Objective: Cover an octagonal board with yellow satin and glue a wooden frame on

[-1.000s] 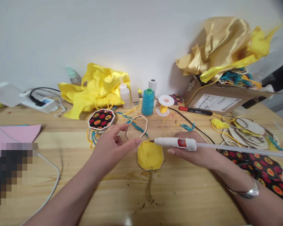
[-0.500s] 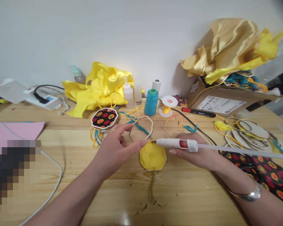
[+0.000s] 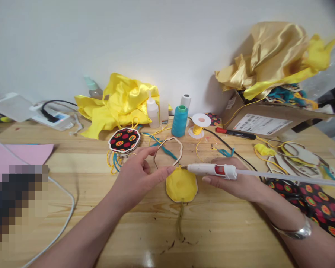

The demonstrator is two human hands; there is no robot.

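Between the thumb and fingers of my left hand (image 3: 141,171) is a thin wooden outline frame (image 3: 181,147) with a scalloped edge. My right hand (image 3: 230,182) grips a white glue gun (image 3: 212,170), a long clear glue stick trailing from its back end. Its tip points left, close to my left thumb and the top edge of a yellow fabric-covered piece (image 3: 181,186) lying on the table. An olive cord tail (image 3: 179,221) hangs from that piece's lower edge. Whether the tip touches the frame or the yellow piece, I cannot tell.
Behind my hands stand a teal thread cone (image 3: 180,123), a spool of yellow cord (image 3: 198,128) and a white squeeze bottle (image 3: 153,111). A patterned ornament (image 3: 124,140) lies left. At right are a cardboard box (image 3: 240,115), a marker (image 3: 236,133) and patterned fabric (image 3: 318,201).
The glue gun in my right hand has shifted slightly to the right. My left hand and the wooden frame stay almost where they were.
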